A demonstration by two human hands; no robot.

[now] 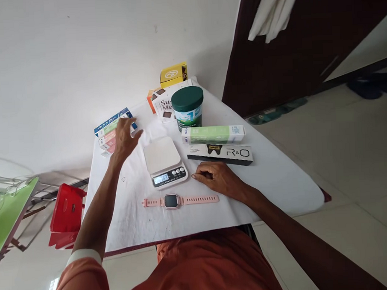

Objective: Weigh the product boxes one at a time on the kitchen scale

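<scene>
At the left of the table, my left hand (125,137) is open, thumb and fingers apart, over a pink and white box (108,142). A green and white box (107,127) and a blue box (113,119) lie just behind it, partly covered by my fingers. My right hand (219,178) rests on the cloth with its fingers curled in, and nothing shows in them. Between my hands stands a white digital scale (162,155) with a bare plate and a lit display. In front of the scale, a smartwatch (171,201) with a pink strap lies flat.
Behind my right hand lie a black and white R&O box (219,154) and a light green box (214,135). A green-lidded tub (188,106), a white printed box (162,104) and a yellow box (173,75) stand farther back. A red plastic chair (67,210) is left of the table.
</scene>
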